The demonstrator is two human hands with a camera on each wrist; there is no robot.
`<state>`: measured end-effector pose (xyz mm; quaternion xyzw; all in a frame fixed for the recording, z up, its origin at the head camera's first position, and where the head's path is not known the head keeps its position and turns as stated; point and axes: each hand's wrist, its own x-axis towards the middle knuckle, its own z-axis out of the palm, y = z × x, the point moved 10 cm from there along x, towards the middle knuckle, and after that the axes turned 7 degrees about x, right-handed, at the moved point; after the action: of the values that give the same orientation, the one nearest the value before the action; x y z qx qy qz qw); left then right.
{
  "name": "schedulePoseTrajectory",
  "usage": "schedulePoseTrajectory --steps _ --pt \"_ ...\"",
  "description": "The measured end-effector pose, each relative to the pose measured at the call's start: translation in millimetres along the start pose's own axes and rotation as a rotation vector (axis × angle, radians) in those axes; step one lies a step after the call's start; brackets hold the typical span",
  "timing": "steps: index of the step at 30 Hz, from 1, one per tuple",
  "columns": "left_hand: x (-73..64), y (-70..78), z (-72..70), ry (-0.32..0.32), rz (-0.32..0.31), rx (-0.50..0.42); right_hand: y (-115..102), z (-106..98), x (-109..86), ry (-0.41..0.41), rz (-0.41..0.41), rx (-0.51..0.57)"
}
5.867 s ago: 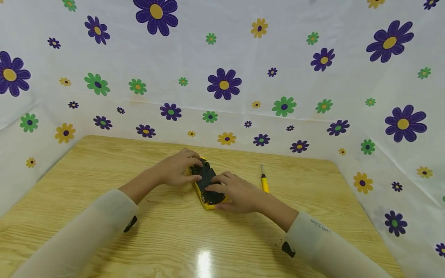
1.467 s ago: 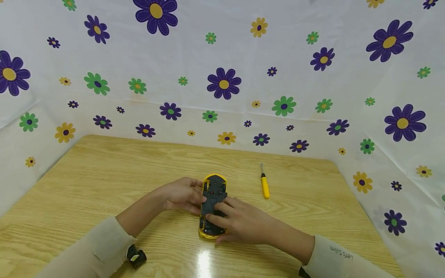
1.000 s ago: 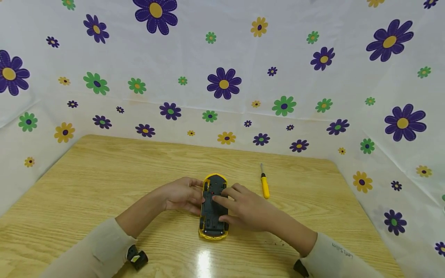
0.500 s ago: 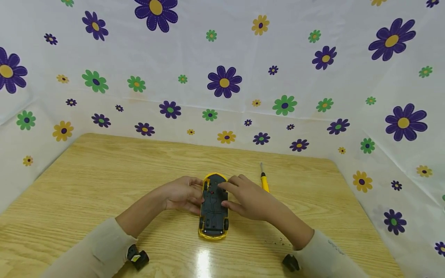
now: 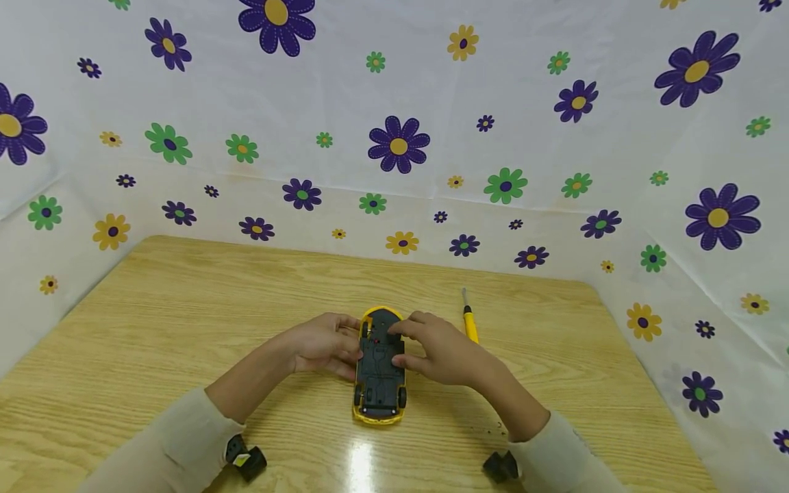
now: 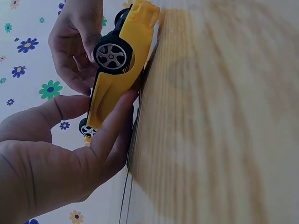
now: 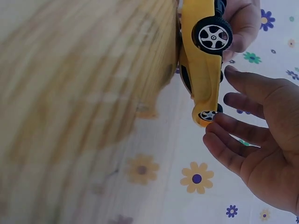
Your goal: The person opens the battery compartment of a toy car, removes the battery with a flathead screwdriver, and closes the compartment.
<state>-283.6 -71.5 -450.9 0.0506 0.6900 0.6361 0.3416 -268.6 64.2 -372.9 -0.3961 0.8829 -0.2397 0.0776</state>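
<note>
A yellow toy car [image 5: 380,383] lies upside down on the wooden table, its black underside facing up. My left hand [image 5: 323,346] grips it from the left, thumb on the edge of the underside and fingers along the yellow side, as the left wrist view shows. Over the car's far right end is my right hand [image 5: 440,349], its fingers loosely bent and spread. The right wrist view has its fingertips [image 7: 217,122] right at a wheel [image 7: 208,115] there, with the thumb [image 7: 238,77] close to the underside's edge. Nothing is pinched between thumb and fingers.
A screwdriver with a yellow handle [image 5: 470,325] lies right of the car, beyond my right hand. Several tiny dark bits [image 5: 493,426] are on the table by my right wrist. A white flowered cloth [image 5: 394,89] stands behind and at both sides of the table.
Since the first frame the car has come nearer and turned lengthwise. Over the last second and a half, my right hand has slid from its near end to the far right wheel. The left keeps its grip.
</note>
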Motion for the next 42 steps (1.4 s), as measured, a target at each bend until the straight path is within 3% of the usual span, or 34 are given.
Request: schedulePoseTrajectory --steps 20,42 --pt "-1.1 1.5 7.2 -0.04 0.048 -0.004 11.8 5.2 -1.4 -0.036 0.048 0.19" --pt "-1.1 1.1 2.7 -0.064 0.05 -0.013 12.8 5.3 0.9 -0.027 0.068 0.207"
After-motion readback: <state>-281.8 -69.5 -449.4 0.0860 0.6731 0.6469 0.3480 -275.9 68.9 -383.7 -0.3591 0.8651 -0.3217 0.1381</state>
